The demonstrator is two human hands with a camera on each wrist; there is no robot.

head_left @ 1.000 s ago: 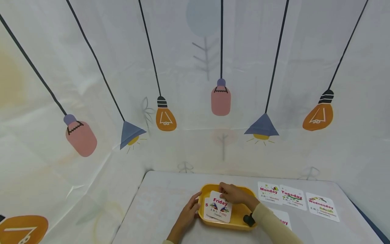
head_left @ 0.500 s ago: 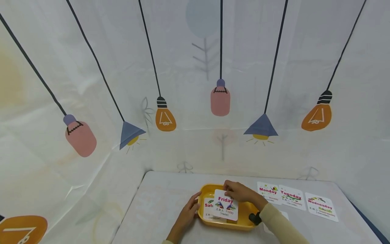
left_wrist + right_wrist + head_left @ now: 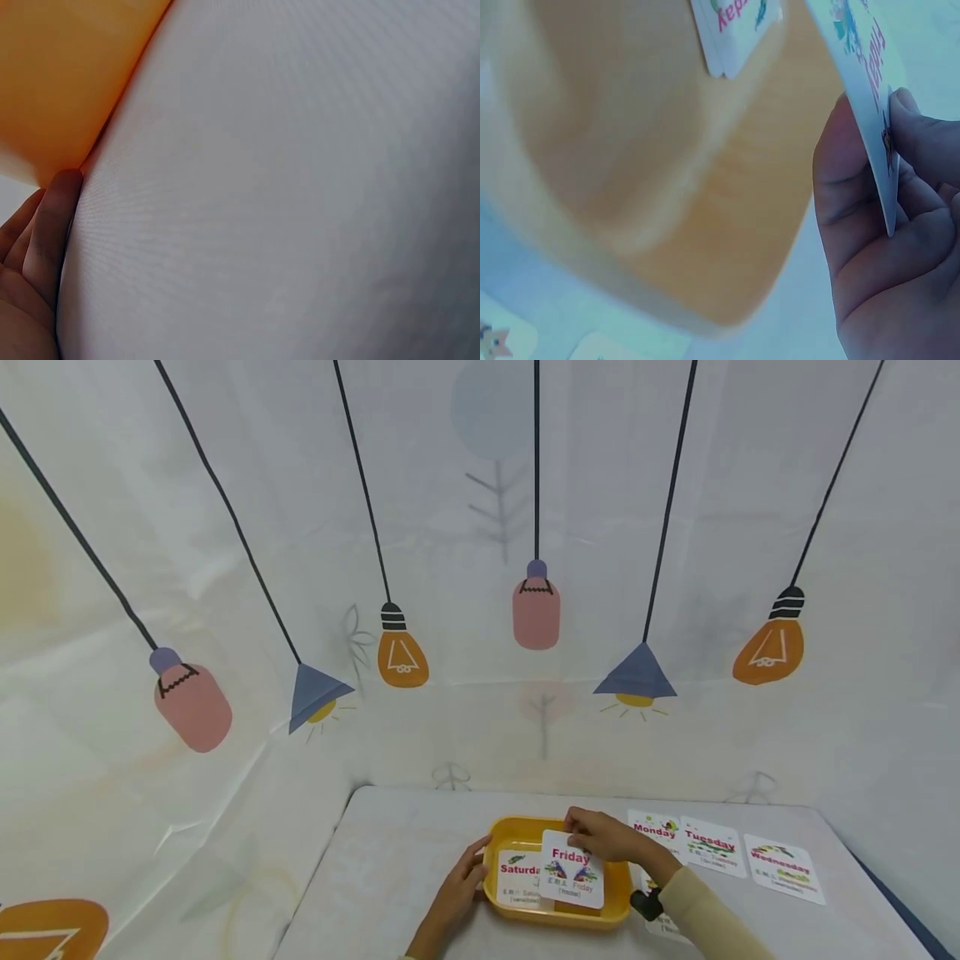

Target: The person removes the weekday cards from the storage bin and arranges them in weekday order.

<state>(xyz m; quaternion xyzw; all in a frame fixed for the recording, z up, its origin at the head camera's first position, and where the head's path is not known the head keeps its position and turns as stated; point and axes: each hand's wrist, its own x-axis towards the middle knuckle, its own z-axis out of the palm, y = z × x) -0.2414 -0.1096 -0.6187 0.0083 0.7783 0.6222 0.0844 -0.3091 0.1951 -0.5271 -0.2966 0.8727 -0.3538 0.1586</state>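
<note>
Right hand (image 3: 600, 837) pinches the Friday card (image 3: 572, 881) at its upper right corner, thumb on the printed face and fingers behind. The card is over the right half of the yellow tray (image 3: 618, 893), overlapping the Saturday card (image 3: 516, 878). It is white with rounded corners, with "Friday" in red above colourful pictures and lines of smaller print. It is slightly taller than wide; its long axis runs between the tray's far and near edges, the red word toward the far edge and the lines of print sloping slightly down to the right. From the right wrist the card shows almost edge-on, tilted; whether its lower edge touches anything is hard to tell.

Left hand (image 3: 459, 883) rests against the tray's left edge, fingers fairly straight. The Saturday card lies in the left half of the tray, its right side hidden; the right wrist view shows what look like two stacked corners there.

Toward the table's far right corner lie the Monday card (image 3: 652, 830), the Tuesday card (image 3: 712, 845) and the Wednesday card (image 3: 785, 868). Another card (image 3: 664, 928) is mostly covered by the right forearm, its word unreadable.
</note>
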